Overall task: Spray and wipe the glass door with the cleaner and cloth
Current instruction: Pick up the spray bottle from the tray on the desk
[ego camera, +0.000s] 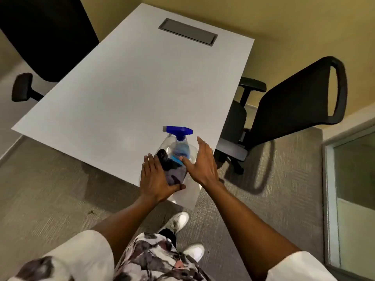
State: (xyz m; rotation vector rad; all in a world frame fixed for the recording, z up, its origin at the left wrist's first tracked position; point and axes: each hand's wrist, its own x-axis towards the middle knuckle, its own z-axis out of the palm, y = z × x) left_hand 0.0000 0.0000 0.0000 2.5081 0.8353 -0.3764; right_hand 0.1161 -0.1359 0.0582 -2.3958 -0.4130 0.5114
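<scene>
A clear plastic container (164, 143) stands at the near corner of the white table (132, 88). Inside it are a spray bottle with a blue trigger head (178, 131) and a dark cloth (172, 173) bunched at the bottom. My left hand (156, 179) is pressed around the container's left side, with the thumb curled along its near edge. On the container's right side is my right hand (203, 163), fingers straight and spread, thumb touching the plastic. The glass door (355, 179) shows at the right edge, by the floor.
A black office chair (294, 98) stands to the right of the table, between it and the glass door. Another black chair (46, 33) is at the far left. A grey cable hatch (187, 31) is set in the table's far end. My shoes stand on grey carpet.
</scene>
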